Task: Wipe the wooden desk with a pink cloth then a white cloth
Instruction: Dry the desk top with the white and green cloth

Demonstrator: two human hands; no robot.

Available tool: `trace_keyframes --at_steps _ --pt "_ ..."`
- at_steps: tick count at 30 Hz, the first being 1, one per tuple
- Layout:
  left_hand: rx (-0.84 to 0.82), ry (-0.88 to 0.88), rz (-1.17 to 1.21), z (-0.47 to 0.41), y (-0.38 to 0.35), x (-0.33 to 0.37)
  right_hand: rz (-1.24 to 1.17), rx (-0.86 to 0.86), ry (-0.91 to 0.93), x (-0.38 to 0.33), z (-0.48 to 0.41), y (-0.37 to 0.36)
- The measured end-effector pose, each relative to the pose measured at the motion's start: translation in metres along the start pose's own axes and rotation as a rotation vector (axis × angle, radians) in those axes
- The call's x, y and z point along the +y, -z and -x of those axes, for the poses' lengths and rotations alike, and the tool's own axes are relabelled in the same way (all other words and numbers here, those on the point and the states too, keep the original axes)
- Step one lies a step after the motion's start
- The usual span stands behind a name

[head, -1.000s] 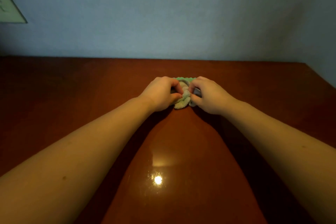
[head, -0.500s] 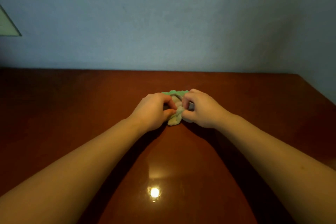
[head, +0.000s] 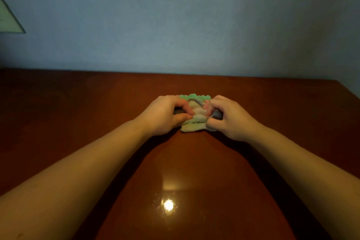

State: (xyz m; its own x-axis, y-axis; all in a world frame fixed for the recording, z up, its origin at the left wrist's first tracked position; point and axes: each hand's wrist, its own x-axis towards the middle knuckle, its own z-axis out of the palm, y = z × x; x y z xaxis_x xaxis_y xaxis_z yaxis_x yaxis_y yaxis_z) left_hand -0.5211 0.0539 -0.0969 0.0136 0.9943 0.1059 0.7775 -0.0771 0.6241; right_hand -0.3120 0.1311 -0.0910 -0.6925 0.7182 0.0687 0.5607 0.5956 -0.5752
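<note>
A small bundle of folded cloths [head: 194, 122] lies in the middle of the glossy wooden desk [head: 97, 107]. The nearest layer looks pale whitish, and a green scalloped edge [head: 194, 96] shows at the back; in this dim light I see no clearly pink one. My left hand [head: 165, 115] pinches the bundle's left side between thumb and fingers. My right hand [head: 229, 118] pinches its right side, fingers curled into the folds. Both hands hide most of the bundle.
A blue-grey wall [head: 175, 25] stands right behind the desk's far edge. The desk's right edge [head: 348, 91] runs diagonally at the upper right. A pale framed panel [head: 9, 19] hangs on the wall at far left. A lamp reflection [head: 168, 204] glints near me.
The view has shifted, so hands and cloths sit lower in frame. My fingers have worked further into the folds, and the pale layer is pulled out a little wider toward me.
</note>
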Motion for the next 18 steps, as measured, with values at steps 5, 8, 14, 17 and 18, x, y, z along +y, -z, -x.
trace_keyframes --at_steps 5,8,14,17,18 --pt "0.018 0.055 -0.065 -0.03 0.004 0.01 0.055 0.031 -0.017 0.001 -0.032 0.006" --pt "0.014 0.076 -0.091 -0.031 0.004 0.012 0.098 0.033 -0.004 -0.002 -0.035 0.007" --pt "0.008 -0.015 -0.037 -0.019 0.001 -0.001 0.104 -0.029 0.048 0.004 -0.027 0.008" --pt "0.051 0.033 -0.037 -0.042 0.0 0.002 0.157 0.005 0.027 0.006 -0.054 0.01" --pt "0.056 0.049 -0.039 -0.048 0.001 0.005 0.17 0.021 0.025 0.005 -0.061 0.01"
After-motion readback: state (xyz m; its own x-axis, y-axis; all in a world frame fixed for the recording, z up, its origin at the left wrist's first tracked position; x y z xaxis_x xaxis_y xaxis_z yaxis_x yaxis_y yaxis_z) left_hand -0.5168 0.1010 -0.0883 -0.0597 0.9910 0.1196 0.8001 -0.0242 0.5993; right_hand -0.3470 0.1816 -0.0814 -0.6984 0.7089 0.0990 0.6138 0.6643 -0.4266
